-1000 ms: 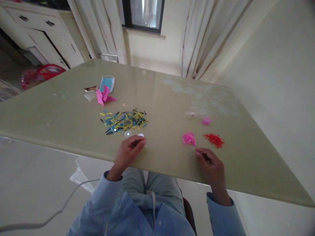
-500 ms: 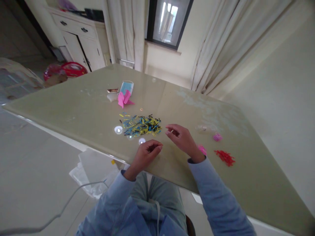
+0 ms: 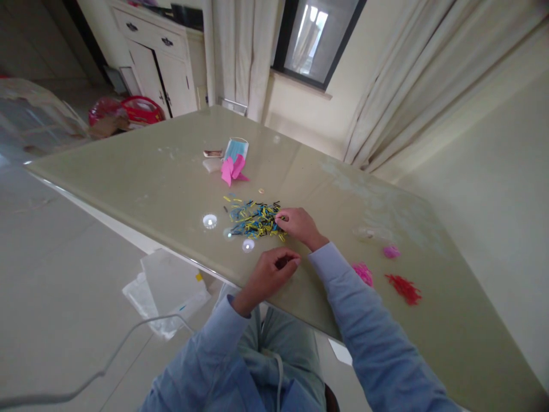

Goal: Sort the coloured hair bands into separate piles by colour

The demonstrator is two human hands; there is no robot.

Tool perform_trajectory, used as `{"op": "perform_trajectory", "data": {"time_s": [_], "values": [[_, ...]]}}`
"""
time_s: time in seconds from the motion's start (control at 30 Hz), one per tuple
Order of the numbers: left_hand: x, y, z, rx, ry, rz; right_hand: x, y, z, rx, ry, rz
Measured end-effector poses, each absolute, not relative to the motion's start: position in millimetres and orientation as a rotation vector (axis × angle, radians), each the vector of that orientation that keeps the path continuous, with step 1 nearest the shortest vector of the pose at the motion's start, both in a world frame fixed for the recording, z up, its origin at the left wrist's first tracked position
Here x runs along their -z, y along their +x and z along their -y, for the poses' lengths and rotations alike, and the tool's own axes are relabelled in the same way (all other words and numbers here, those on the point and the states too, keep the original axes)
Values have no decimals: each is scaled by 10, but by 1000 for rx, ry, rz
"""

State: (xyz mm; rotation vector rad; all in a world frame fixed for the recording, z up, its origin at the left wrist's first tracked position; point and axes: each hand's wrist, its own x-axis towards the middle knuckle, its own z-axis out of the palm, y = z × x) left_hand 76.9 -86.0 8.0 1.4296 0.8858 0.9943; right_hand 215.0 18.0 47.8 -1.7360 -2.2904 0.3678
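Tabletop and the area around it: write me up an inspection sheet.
Surface: glossy greenish table, with light glare and a pale pattern toward the far right.
Job's things: mixed pile of yellow, blue and black pieces; pink pile, partly behind the right sleeve; red pile further right.
Clutter: blue face mask beside pink folded piece.
Hands: right hand at the mixed pile's right edge; left hand nearer the body, fingers curled. Whether either grips anything cannot be told.
Cables: grey cable, lower left, off the table.
Surroundings: cabinet, curtains, window; pale sheets below the table edge.
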Motion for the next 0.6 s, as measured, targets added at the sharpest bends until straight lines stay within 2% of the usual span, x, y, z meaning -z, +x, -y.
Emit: {"op": "perform_trajectory", "data": {"time_s": [0.13,0.33,0.6], "values": [[-95,775,858,-1003,1395,-880,-513,2147,-212,-403,-1661,2236],[-94,779,862,-1012,1368,-874,-500,2165,-264,-633,-1455,2095],[-47,787,854,-1035,1336,-845,-493,2351,-209,-478,-1661,2272]]}}
